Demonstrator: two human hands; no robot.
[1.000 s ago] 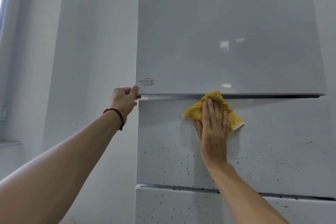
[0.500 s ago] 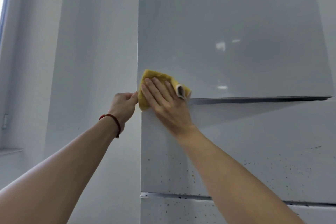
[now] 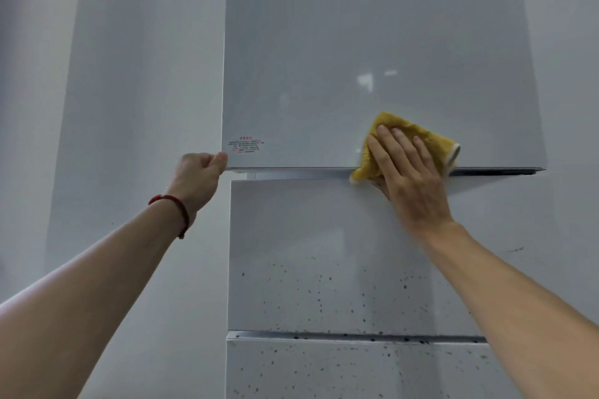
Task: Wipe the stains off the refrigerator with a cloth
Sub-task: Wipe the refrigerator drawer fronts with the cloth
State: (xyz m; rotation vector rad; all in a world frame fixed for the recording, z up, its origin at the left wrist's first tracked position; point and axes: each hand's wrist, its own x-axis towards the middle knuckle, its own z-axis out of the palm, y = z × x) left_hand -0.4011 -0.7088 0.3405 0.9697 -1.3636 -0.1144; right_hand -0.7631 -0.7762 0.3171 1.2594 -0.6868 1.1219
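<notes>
White wall flanks the refrigerator; right hand spread flat on cloth, left hand gripping door corner.

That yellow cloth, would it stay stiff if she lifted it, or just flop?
Probably flops: the cloth bunches in soft folds under the right hand and drapes over the door's bottom edge. It looks fluffy, so likely light. Flat fingers pin it, so it may slide on the glossy door.

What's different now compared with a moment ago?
The right hand has slid the yellow cloth rightward along the upper door's bottom edge, away from the left corner. The left hand still holds that corner, and the dark specks lower down remain.
</notes>
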